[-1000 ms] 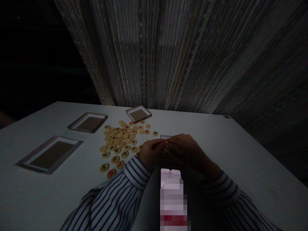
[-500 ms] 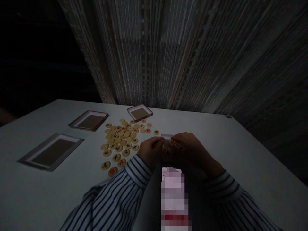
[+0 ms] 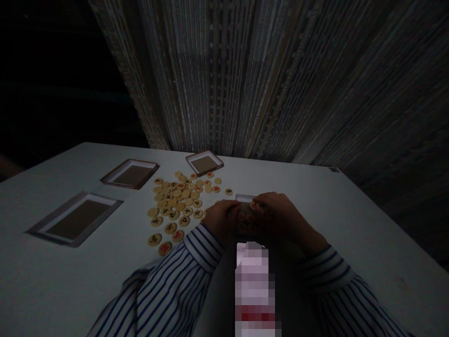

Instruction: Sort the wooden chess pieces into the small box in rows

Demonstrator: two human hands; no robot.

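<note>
Right of centre in the frame, the right hand (image 3: 284, 217) pinches a red-marked disc (image 3: 255, 206) at its fingertips, above the near part of a pale-edged box (image 3: 245, 197); the left hand (image 3: 220, 217) is curled at the box's left side, and whether its grip closes on anything cannot be told in the dim light. Good handling, as judged here, calls for a light hold on the disc's rim, marked face visible, with the other hand steadying the box wall so that its contents do not slide. Several discs (image 3: 249, 218) show dimly within this box, partly hidden by shadow. Three further open boxes, brown-bottomed with pale inner walls, stand on the white counter (image 3: 368, 243): upper-centre box (image 3: 210, 171), left-centre box (image 3: 119, 185) and lower-left box (image 3: 56, 238). Loose discs (image 3: 177, 192) overlap between these boxes and the left hand.
</note>
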